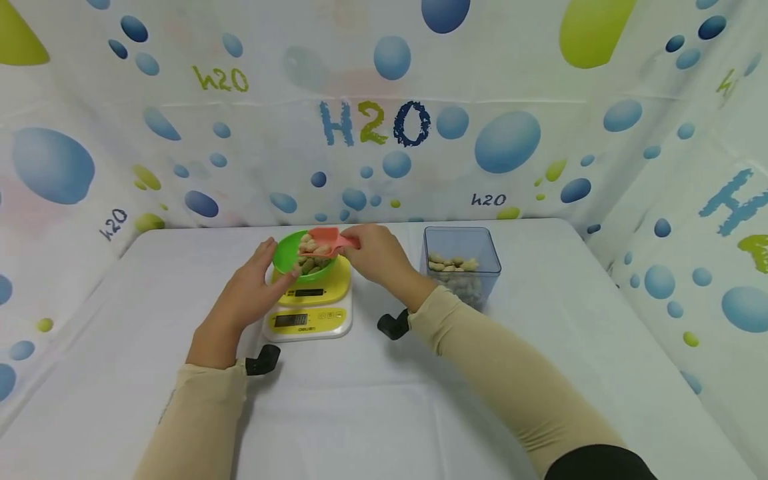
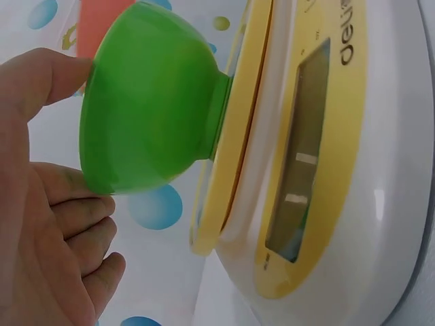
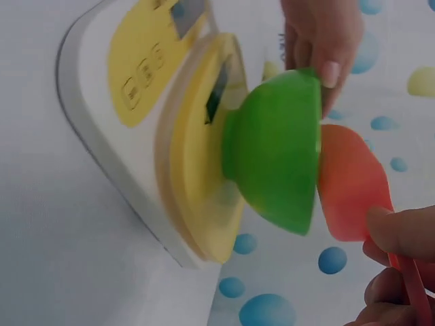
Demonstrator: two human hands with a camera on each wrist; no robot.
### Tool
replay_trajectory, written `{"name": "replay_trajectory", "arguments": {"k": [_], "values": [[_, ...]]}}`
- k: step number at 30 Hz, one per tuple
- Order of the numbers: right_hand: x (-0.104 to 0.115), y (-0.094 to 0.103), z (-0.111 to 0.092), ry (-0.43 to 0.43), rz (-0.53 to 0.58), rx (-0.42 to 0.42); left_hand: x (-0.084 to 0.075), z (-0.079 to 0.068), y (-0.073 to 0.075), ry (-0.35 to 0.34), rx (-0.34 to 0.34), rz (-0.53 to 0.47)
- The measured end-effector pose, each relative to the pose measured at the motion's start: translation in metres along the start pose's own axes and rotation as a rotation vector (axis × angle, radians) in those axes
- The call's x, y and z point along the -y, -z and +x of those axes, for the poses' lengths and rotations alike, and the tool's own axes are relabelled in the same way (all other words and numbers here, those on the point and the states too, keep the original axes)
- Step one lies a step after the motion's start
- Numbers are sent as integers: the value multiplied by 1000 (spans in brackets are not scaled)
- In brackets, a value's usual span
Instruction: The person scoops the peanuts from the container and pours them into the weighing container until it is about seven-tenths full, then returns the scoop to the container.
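A small green bowl (image 1: 286,251) with beige nuts inside stands on the yellow plate of a white and yellow kitchen scale (image 1: 312,325). My left hand (image 1: 245,293) holds the bowl's rim; in the left wrist view its thumb and fingers (image 2: 80,214) touch opposite sides. In my right hand (image 1: 379,257) is the handle of a pink-red scoop (image 1: 327,235), pinched between thumb and fingers. The scoop carries several nuts and is over the bowl's right side. From the right wrist view, the scoop (image 3: 353,183) shows its underside at the rim.
To the right of the scale stands a clear bluish square container (image 1: 462,250), partly filled with the same kind of nuts. A white cloth (image 1: 384,413) covers the table. Behind it hangs a white curtain (image 1: 270,153) with blue and green drops.
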State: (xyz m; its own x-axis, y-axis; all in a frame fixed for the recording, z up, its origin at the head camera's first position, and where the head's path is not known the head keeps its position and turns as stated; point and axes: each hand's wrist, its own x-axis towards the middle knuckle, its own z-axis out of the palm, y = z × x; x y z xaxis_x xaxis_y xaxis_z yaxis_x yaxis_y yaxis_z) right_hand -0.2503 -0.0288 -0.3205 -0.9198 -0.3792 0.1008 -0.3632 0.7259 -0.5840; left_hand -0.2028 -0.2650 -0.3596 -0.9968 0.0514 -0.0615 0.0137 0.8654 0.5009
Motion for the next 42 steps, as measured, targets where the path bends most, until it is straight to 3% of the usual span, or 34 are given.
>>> {"name": "replay_trajectory", "arguments": {"k": [6,17,22,35,38,42], "values": [[3,-11,-1,95,-216,-63,3,2,-2,4,3,-6],[-3,-23,-6,382,-623,-250,4,1,-4,-3,-6,-23],[-4,-20,-9,462,-717,-316,5,2,-4,-6,-12,-21],[-7,13,-21,508,-723,-392,2,2,-2,-12,-23,-13],[-10,23,-25,454,-620,-356,-1,2,-1,-22,-33,-14],[-15,42,-30,292,-410,-242,-10,1,0,-51,-56,-4]]}}
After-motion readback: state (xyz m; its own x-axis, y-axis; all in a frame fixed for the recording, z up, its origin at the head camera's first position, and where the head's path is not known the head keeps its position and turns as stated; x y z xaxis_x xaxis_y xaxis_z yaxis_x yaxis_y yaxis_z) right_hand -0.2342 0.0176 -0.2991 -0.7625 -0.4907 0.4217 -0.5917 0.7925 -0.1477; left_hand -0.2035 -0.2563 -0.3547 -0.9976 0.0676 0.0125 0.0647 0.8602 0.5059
